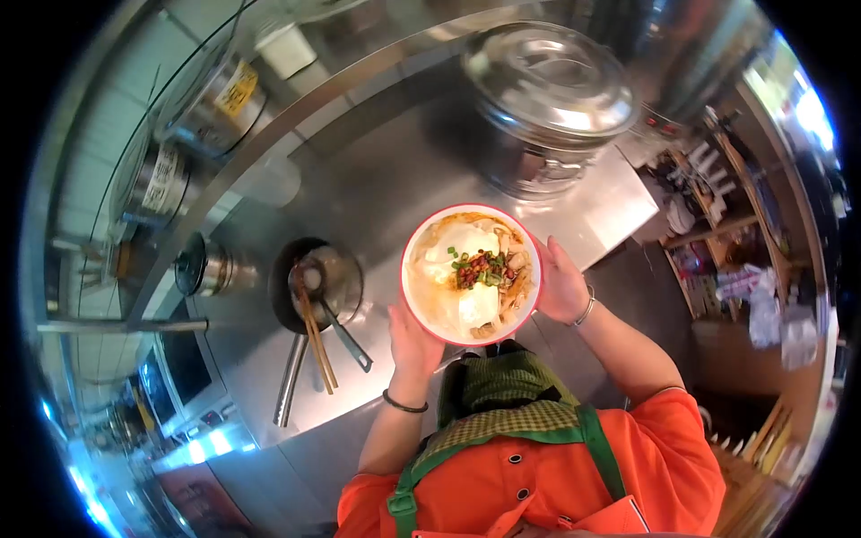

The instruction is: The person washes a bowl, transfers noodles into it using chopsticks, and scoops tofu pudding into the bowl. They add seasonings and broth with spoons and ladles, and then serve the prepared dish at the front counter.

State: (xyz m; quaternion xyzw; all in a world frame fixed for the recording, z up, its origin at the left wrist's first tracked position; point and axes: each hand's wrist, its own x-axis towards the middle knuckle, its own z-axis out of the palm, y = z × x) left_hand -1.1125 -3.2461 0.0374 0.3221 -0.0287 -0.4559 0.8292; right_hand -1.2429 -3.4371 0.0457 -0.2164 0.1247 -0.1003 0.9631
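Observation:
A round white bowl with a red rim point(430, 314) is held up between both hands, close above the counter's front edge. Inside it lie pale, soft pieces in reddish broth, topped with chopped green onion and small red-brown bits. My left hand point(414, 345) grips the bowl's lower left side, with a dark band on the wrist. Against the right side is my right hand point(563, 282), with a bracelet on its wrist. The fingers of both hands are partly hidden by the bowl.
On the steel counter point(242, 332), a pan point(285, 291) holds chopsticks point(316, 345) and a ladle point(348, 341). A large lidded pot point(547, 99) stands at the back, a smaller lidded pot point(211, 269) at the left. Shelves point(717, 224) are at the right.

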